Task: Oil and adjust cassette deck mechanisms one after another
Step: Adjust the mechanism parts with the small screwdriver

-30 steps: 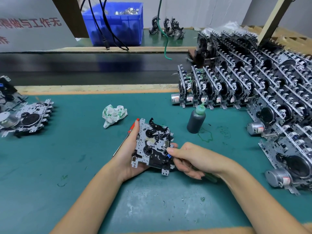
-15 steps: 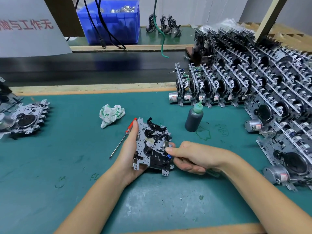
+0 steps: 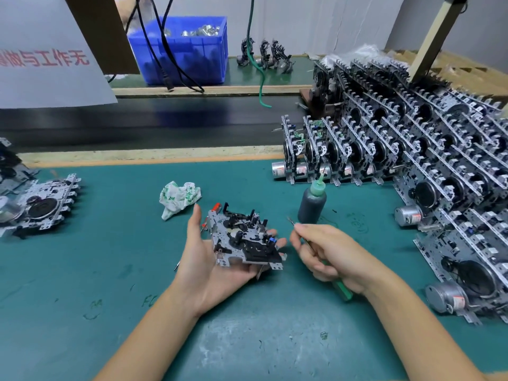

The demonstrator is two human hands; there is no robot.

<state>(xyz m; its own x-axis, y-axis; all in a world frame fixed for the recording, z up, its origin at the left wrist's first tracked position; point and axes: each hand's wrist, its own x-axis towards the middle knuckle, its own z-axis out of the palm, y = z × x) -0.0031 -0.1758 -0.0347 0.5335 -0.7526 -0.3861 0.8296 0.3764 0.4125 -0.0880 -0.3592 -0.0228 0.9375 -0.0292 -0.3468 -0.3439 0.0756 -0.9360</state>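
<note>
My left hand [image 3: 209, 268] cradles a cassette deck mechanism [image 3: 243, 240], a grey metal plate with black plastic parts, lying nearly flat on the palm above the green mat. My right hand [image 3: 327, 253] is closed around a thin green-handled tool [image 3: 339, 287], its fine metal tip poking out above the fingers, a short way right of the mechanism and not touching it. A dark oil bottle [image 3: 312, 203] with a green nozzle stands upright just behind my right hand.
Many mechanisms with motors [image 3: 412, 166] are stacked in rows at the right. More mechanisms [image 3: 45, 206] lie at the left edge. A crumpled cloth [image 3: 178, 198] and a red-handled screwdriver [image 3: 213, 210] lie behind my left hand. A blue bin [image 3: 189, 50] stands beyond the conveyor.
My right hand has pulled the tool away from the mechanism to the right. My left hand has tilted the mechanism flatter on the palm.
</note>
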